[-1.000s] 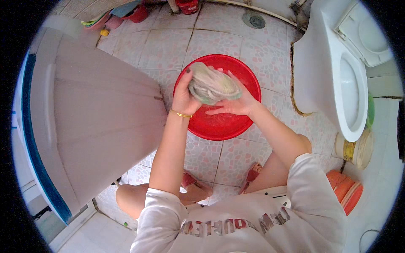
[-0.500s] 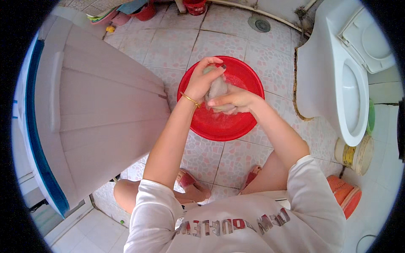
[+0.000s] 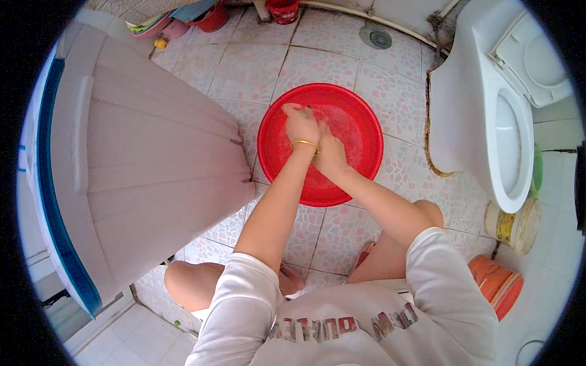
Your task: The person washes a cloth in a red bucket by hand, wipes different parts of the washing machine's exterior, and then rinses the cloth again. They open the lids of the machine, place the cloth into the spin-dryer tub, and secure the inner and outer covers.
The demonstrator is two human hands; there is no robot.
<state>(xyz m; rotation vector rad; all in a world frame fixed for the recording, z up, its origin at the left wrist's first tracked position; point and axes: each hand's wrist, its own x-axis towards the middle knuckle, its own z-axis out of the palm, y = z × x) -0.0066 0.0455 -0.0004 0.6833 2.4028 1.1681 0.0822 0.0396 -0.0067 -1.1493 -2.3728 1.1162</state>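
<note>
Beneath left hand (image 3: 303, 127) and right hand (image 3: 331, 154), close together, grip unclear from my remote view: round red basin (image 3: 361, 131).

The patterned tile floor (image 3: 323, 64) carried a round red basin (image 3: 367, 146), a white toilet (image 3: 458, 116) and a small red bucket (image 3: 284, 13).

A white toilet (image 3: 464, 110) with its bowl uncovered is marking this place as a bathroom. Patterned floor tiles (image 3: 392, 96) are running up to the toilet's base, and a round drain (image 3: 381, 39) is sitting among them to its left. A red basin (image 3: 360, 146) is also resting left of the toilet, while two buckets (image 3: 517, 227) are sitting on its near side.
</note>
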